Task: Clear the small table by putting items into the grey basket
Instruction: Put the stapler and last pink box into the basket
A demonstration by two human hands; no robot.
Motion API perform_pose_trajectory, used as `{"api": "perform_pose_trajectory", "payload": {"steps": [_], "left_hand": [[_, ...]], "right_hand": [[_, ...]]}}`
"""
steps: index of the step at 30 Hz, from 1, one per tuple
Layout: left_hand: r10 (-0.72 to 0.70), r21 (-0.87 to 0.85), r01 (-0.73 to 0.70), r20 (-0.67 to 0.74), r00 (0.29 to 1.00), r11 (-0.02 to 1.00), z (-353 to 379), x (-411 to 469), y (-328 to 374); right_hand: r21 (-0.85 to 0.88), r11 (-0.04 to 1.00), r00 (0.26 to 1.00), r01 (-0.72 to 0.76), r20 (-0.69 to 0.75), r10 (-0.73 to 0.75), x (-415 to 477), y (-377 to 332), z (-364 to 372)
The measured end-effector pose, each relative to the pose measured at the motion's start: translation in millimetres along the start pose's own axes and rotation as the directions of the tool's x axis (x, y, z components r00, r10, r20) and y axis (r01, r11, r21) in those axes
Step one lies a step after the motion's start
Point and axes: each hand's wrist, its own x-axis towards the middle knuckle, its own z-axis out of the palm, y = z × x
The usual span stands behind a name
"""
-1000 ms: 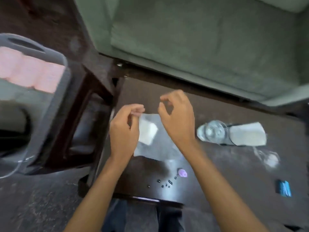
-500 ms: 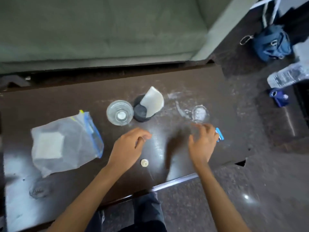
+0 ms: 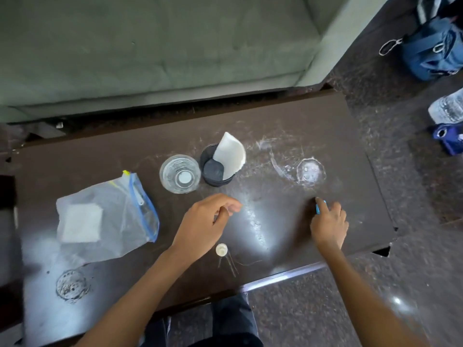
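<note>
The dark small table (image 3: 288,131) carries a clear zip bag (image 3: 120,196) with a white pad inside at the left. At its middle stand a clear glass (image 3: 180,174) and a black cup (image 3: 213,171) holding a white folded paper (image 3: 230,156). A small round white cap (image 3: 221,249) and thin pins (image 3: 232,264) lie near the front edge. My left hand (image 3: 205,221) hovers above the cap, loosely curled and holding nothing. My right hand (image 3: 329,222) has its fingers closed over a small blue item (image 3: 317,209) on the table's right part. The grey basket is out of view.
A grey-green sofa (image 3: 150,51) runs along the table's far side. On the dark floor at the right lie a blue bag (image 3: 436,51), a plastic water bottle (image 3: 447,108) and a blue object (image 3: 448,139). White ring stains mark the table top.
The view swung right, away from the basket and the zip bag that both hands held. My right hand reached the blue item and closed over it; my left hand barely moved.
</note>
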Motion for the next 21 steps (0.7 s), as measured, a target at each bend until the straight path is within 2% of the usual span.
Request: {"api": "perform_pose_trajectory", "payload": {"steps": [3,5,6,8,10,11,13,15,18,21], "left_hand": [[0.048,-0.098,-0.060,-0.120,0.992,0.993,-25.4,-8.8,4.6],[0.025,-0.147,-0.072,-0.297,0.955,0.986,-48.3,-14.3,3.7],[-0.004,-0.162,-0.067,-0.405,0.914,0.984,-60.8,-14.3,1.1],[-0.063,-0.142,-0.032,-0.614,0.787,0.989,-91.8,-11.5,-12.2],[-0.170,-0.139,0.099,-0.727,0.666,0.985,-126.7,-2.9,-39.5],[-0.260,-0.159,0.212,-0.726,0.636,0.964,-140.4,5.3,-55.5],[-0.449,-0.129,0.495,-0.653,0.609,0.859,-162.1,19.5,-92.2],[-0.567,0.066,0.701,-0.536,0.625,0.710,-170.2,31.0,-120.6],[-0.572,0.351,0.709,-0.424,0.703,0.611,-163.2,43.3,-139.0],[-0.490,0.552,0.650,-0.430,0.759,0.523,-153.1,43.5,-142.0]], "right_hand": [[0.173,0.979,0.992,0.110,0.038,-0.118,-34.9,-32.6,-4.2],[0.235,0.945,0.970,0.226,0.040,-0.242,-62.6,-59.2,-7.9],[0.257,0.927,0.955,0.272,0.042,-0.292,-76.0,-71.1,-10.0],[0.287,0.899,0.931,0.329,0.063,-0.361,-101.2,-92.6,-11.0],[0.303,0.886,0.914,0.352,0.096,-0.395,-123.3,-109.9,-10.9],[0.308,0.883,0.908,0.355,0.110,-0.404,-131.9,-114.4,-11.7],[0.320,0.870,0.889,0.374,0.144,-0.435,-147.9,-123.3,-11.5],[0.328,0.856,0.868,0.399,0.166,-0.468,-160.0,-129.0,-10.9],[0.323,0.843,0.849,0.431,0.173,-0.500,-170.8,-135.4,-11.0],[0.316,0.839,0.843,0.442,0.172,-0.509,-176.2,-139.2,-14.1]]}}
